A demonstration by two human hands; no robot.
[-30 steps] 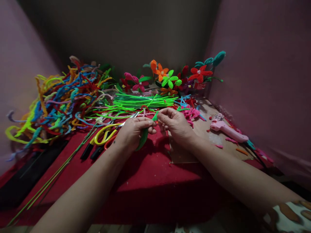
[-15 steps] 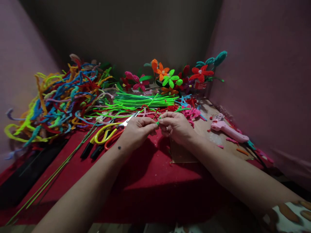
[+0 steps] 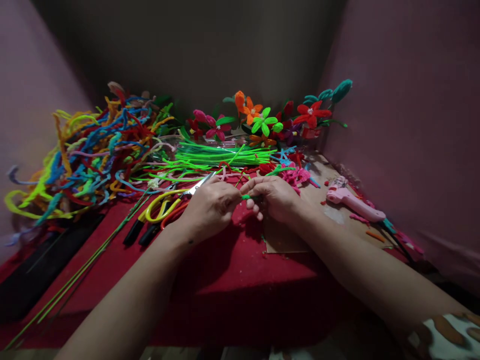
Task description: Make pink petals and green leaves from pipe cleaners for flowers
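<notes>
A short piece of green pipe cleaner [image 3: 245,197] shows between my two hands, over the red cloth. My left hand [image 3: 212,204] pinches its left end, with the fingers curled and the knuckles up. From the other side my right hand [image 3: 278,197] grips it between thumb and fingers, its lower fingertips showing beneath. Most of the piece is hidden by the fingers. Just left of my left hand lie yellow-handled scissors [image 3: 159,209] and black-handled pliers [image 3: 134,231]. Behind both hands is a bundle of bright green pipe cleaners [image 3: 225,154].
A tangled heap of coloured pipe cleaners [image 3: 93,155] fills the left side. Pipe-cleaner flowers [image 3: 264,121] stand at the back. On the right, a pink glue gun [image 3: 354,201] rests on cardboard [image 3: 287,241]. Thin green stems [image 3: 90,262] lie at the left on the red cloth [image 3: 240,280].
My left hand has rolled over so its knuckles face up. The right hand's fingers have spread a little, and more of the green piece's length shows between the hands.
</notes>
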